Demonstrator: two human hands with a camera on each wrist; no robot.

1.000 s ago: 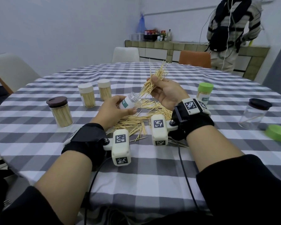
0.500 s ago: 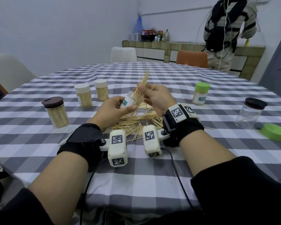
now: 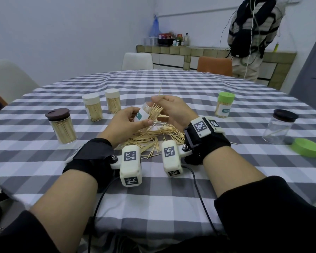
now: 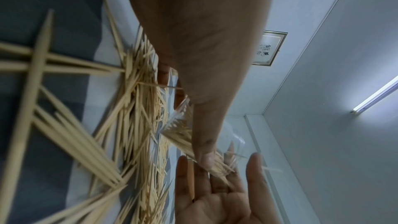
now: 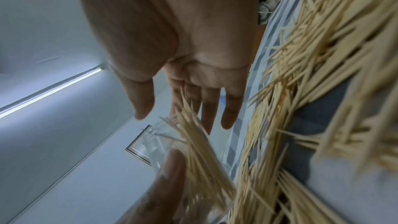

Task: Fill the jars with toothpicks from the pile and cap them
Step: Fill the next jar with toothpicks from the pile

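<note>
Filling step: left hand (image 3: 125, 123) grips tilted jar (image 3: 142, 115); right hand (image 3: 171, 108), grip wide, feeds toothpicks (image 3: 155, 114) in. Next: seat strays, then cap.

Green-lidded jar (image 3: 224, 106), table's 1 o'clock: teal label, white lettering starts "TOOTH", rest too small. Teal label on tilted jar (image 3: 142, 116) at centre: unreadable. Framed wall calligraphy (image 4: 269, 48): illegible. Wrist cams: square code markers only.
</note>
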